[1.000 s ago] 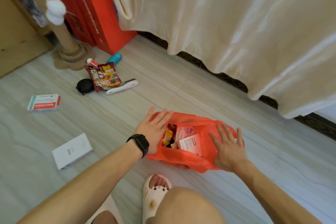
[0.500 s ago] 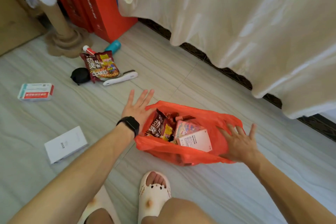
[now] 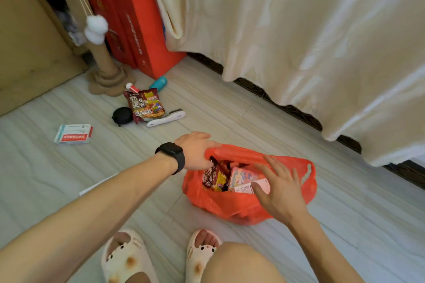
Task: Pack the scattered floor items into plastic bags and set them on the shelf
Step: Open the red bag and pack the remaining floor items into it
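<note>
The floor (image 3: 230, 103) carries everything; the orange plastic bag (image 3: 230, 209) sits on it by the person's feet, mouth open, snacks and boxes inside; the left hand (image 3: 195, 150), flat beside the bag half a second ago, now grips its left rim; the right hand (image 3: 279, 188) has moved off the far rim and spreads open fingers over the contents, thumb on a white box (image 3: 243, 189); likely settling the load; noodle packet (image 3: 145, 105), medicine box (image 3: 74, 133) and brush (image 3: 166, 119) remain unpacked; left fingertips hidden by plastic; a white booklet (image 3: 96, 187) barely shows behind the forearm.
</note>
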`<action>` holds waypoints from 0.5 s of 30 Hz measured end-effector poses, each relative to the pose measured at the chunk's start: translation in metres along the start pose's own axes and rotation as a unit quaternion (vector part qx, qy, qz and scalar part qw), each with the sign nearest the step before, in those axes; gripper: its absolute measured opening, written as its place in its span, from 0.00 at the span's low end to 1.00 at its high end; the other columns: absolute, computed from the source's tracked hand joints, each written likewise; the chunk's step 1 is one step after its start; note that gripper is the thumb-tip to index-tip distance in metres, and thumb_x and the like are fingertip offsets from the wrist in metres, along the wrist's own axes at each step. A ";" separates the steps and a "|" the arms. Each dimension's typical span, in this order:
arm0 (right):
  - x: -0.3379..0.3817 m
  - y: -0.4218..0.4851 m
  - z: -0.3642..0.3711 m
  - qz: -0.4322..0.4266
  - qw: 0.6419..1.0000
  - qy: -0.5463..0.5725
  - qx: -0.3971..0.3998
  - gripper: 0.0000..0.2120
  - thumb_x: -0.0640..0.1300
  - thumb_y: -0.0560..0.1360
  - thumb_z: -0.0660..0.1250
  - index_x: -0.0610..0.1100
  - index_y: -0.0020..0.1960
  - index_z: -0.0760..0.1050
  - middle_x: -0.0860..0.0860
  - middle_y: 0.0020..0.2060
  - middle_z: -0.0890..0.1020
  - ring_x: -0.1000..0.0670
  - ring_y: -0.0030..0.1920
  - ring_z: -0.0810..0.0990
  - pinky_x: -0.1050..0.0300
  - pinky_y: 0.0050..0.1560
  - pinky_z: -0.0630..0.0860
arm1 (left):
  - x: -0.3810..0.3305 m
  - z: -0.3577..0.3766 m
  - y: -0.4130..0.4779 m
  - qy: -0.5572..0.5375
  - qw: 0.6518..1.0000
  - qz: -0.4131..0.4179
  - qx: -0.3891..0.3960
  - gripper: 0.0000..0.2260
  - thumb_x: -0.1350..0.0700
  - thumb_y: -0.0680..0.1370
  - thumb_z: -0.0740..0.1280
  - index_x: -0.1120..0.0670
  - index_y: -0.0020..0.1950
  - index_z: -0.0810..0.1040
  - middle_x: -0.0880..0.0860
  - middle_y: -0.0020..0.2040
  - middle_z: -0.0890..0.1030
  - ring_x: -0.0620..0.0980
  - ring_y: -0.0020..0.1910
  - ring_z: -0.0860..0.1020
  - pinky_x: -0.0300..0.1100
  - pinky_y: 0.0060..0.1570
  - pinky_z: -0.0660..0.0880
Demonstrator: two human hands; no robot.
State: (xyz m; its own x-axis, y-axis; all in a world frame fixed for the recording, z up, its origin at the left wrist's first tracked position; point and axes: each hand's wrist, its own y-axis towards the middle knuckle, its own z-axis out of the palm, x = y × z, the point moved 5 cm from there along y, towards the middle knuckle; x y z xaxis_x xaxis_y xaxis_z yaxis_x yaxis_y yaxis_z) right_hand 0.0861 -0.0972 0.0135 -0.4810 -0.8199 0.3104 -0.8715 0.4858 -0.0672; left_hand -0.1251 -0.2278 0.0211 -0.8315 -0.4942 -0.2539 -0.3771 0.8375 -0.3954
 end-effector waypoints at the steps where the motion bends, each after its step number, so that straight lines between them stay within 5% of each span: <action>1: 0.015 0.002 -0.005 -0.020 1.000 0.017 -0.010 0.24 0.58 0.72 0.63 0.60 0.68 0.70 0.54 0.75 0.65 0.47 0.76 0.61 0.34 0.74 0.52 | 0.006 -0.012 -0.008 0.018 1.000 -0.004 -0.015 0.28 0.43 0.75 0.65 0.37 0.75 0.63 0.52 0.77 0.62 0.53 0.76 0.60 0.49 0.71 0.61; 7: 0.093 0.019 -0.013 -0.117 0.989 0.083 -0.036 0.22 0.57 0.73 0.63 0.58 0.67 0.72 0.53 0.73 0.68 0.48 0.74 0.65 0.47 0.72 0.64 | 0.076 -0.044 -0.079 0.145 0.986 -0.068 -0.043 0.27 0.43 0.78 0.61 0.40 0.77 0.60 0.52 0.78 0.60 0.53 0.75 0.59 0.52 0.72 0.59; 15: 0.178 0.062 0.029 -0.205 0.978 0.026 0.022 0.25 0.60 0.74 0.56 0.57 0.69 0.71 0.51 0.74 0.68 0.47 0.75 0.63 0.50 0.73 0.63 | 0.199 0.044 -0.191 -0.024 0.944 -0.328 -0.007 0.30 0.43 0.78 0.60 0.42 0.79 0.54 0.53 0.80 0.54 0.55 0.78 0.54 0.55 0.74 0.55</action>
State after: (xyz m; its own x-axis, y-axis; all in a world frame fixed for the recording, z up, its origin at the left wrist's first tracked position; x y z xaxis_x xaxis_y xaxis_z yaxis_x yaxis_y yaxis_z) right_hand -0.0562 -0.2221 0.0375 -0.0849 -0.9263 0.3670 -0.9940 0.1042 0.0332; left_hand -0.2006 -0.4961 0.0067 -0.3979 -0.9174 0.0013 -0.8103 0.3508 -0.4694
